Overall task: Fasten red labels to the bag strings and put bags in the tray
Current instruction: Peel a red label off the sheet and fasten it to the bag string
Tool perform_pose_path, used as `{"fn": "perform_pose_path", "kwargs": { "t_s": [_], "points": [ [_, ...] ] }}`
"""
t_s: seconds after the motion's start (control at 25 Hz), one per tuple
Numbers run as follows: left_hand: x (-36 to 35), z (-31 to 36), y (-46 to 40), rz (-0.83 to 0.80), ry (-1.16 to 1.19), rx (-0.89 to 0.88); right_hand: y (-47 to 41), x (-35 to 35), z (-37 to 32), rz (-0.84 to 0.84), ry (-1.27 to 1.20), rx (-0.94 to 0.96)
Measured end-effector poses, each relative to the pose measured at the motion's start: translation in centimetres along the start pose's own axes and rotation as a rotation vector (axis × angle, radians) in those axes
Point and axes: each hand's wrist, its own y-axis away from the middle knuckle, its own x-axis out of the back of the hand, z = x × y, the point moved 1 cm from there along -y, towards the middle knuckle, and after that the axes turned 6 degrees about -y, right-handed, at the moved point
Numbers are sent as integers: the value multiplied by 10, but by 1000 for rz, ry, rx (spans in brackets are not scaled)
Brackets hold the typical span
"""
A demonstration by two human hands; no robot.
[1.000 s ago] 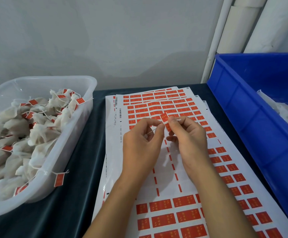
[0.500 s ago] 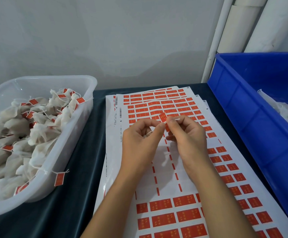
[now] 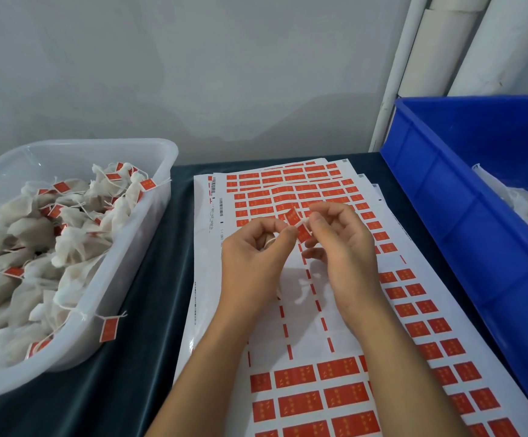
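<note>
Both hands pinch the string (image 3: 300, 223) and red label (image 3: 297, 224) between them, left hand (image 3: 256, 257) nearer the tray (image 3: 165, 171) at far left, right hand (image 3: 341, 247) opposite.

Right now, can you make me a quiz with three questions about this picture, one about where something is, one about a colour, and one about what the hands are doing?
1. Where is the clear tray of bags?
A. left of the label sheets
B. inside the bin
C. on the sheets

2. What colour is the bin?
A. green
B. blue
C. yellow

3. What are the hands doing?
A. lying flat on the cloth
B. lifting the tray
C. pinching a label and string between them

Answers:
1 A, the tray sits on the dark cloth left of the sheets.
2 B, its walls are bright blue.
3 C, the left hand and right hand meet with their fingers curled on the label and string.
</note>
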Motion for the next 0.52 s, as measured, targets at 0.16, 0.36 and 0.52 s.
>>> {"fn": "perform_pose_path", "kwargs": {
  "t_s": [0.16,0.36,0.52],
  "points": [
    [1,-1,-1,-19,18,20,0,1,-1,-47,-1,-24],
    [2,3,2,-37,11,-10,1,0,-1,-63,62,-18],
    [-3,6,8,71,-221,-162,0,1,1,-6,86,-19]
  ]
}}
